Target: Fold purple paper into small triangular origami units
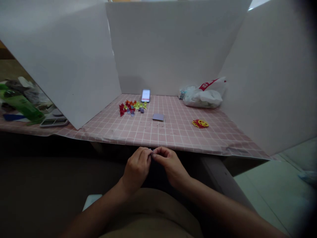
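Both hands sit off the near side of the table (178,140), meeting on a small purple piece (152,152) (looks like paper, mostly hidden by fingers). Right hand (173,167): thumb and index pinching it. Left hand (137,167): fingers curled and pressed together, tips at the same piece; thumb out of sight, so can't tell how it bears. From the hands: purple stack (158,117) at 12 o'clock, pile of folded pieces (131,107) at 11, red-and-yellow cut-outs (200,123) at 2. Main risk: nothing flat under the piece, so a slipped pinch would likely drop it below table level. Second: uneven fingertip pressure could crumple it or skew a crease.
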Motion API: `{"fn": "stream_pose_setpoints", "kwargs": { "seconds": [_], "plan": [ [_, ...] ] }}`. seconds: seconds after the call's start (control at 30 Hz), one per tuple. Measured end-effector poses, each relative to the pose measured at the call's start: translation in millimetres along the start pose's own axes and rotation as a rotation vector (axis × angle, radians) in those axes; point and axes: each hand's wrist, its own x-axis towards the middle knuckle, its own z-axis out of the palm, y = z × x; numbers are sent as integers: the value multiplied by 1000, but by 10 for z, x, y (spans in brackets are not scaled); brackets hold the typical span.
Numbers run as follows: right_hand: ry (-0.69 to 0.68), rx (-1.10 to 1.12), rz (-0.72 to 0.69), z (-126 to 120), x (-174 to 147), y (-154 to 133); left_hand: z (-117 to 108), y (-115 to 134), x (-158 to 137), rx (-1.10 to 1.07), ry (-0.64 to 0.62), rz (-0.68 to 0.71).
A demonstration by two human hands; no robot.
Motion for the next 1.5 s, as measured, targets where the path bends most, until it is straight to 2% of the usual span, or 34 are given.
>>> {"fn": "stream_pose_setpoints", "kwargs": {
  "seconds": [0.37, 0.67, 0.8, 1.03, 1.1, 1.17, 1.27, 1.5],
  "plan": [
    [-93, 2, 42, -40, 47, -96, -130, -105, 54, -17, -64, -2],
    [-193, 41, 61, -14, 409, -162, -200, -377, 428, -47, -185, -66],
    [-160, -51, -41, -2, 643, -207, -173, -533, 582, -49, -181, -149],
    [-107, -488, -566, 87, 916, -306, -160, -738, 785, -66, -206, -195],
    [-86, -562, -655, 118, 1008, -305, -138, -798, 841, -33, -225, -196],
    [-51, -586, -597, 147, 1122, -282, -93, -878, 890, 18, -247, -214],
    [-80, -616, -493, 188, 1317, -212, 15, -1028, 939, 44, -270, -259],
    [-29, -696, -545, 263, 1679, -20, 228, -1329, 975, -11, -272, -373]
  ]
}}
